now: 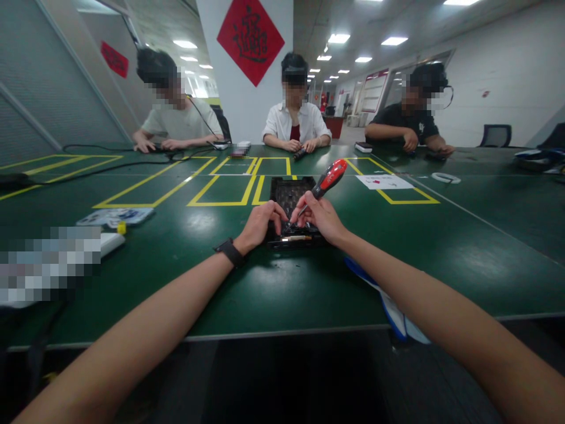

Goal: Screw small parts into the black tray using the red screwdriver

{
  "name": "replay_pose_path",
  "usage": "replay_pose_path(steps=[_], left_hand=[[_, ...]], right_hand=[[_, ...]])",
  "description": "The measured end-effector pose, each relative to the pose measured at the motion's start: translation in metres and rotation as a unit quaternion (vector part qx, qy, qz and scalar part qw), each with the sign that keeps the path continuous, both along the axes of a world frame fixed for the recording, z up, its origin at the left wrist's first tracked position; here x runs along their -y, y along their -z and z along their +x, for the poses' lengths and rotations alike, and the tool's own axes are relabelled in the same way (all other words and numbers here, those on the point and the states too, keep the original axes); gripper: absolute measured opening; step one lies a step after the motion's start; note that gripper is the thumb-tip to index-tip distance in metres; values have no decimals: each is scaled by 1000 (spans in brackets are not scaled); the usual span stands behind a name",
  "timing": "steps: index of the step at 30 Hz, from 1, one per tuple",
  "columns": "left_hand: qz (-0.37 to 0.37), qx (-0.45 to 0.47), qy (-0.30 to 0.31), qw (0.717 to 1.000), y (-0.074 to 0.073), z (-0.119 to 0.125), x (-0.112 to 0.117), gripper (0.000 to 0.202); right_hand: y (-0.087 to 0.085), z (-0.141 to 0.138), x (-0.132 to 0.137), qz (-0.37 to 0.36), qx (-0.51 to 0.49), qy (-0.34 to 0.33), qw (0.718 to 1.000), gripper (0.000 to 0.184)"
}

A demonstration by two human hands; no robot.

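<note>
- Head view: a black device (289, 200) lies flat on the green table (176, 282), straight ahead of the person and between both hands.
- The right hand (320, 217) has its fingers closed low on a screwdriver (329, 178). The red-and-black handle sticks up and away to the right, and the shaft slants down and left onto the device's near edge.
- The left hand (260, 225) is just beside the tip, with its fingers curled onto the device's near left corner. Whether they pinch anything is unclear.
- Both hands are about equally near the device, and the tip lies between them.
- Three people sit across the table, well apart, their hands on their own things.
</note>
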State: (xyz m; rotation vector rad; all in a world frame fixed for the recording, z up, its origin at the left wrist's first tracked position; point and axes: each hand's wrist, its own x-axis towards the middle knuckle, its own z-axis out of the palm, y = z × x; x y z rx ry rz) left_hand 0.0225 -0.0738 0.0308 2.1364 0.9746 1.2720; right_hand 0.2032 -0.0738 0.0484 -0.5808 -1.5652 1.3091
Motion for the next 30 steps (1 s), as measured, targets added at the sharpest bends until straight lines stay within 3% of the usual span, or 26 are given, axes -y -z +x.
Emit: replay_pose_path(steps=[11,18,22,27,30], left_hand=[[20,7,9,1000,-1,-1,0,67],[-16,-7,22,1000,2,1,-1,63],[18,-11,13,1000,0,1,-1,66],[20,-21,-39,999,0,0,-3,37],[-9,-26,-38,999,2,0,0,34]], right_hand=[[0,1,0,4,3,-5,1000,43],[2,1,-2,2,-8,2,1000,43],[1,1,0,21,-23,12,999,45],[-5,-4,12,86,-8,62,994,39],[-5,-9,17,109,-11,90,990,37]])
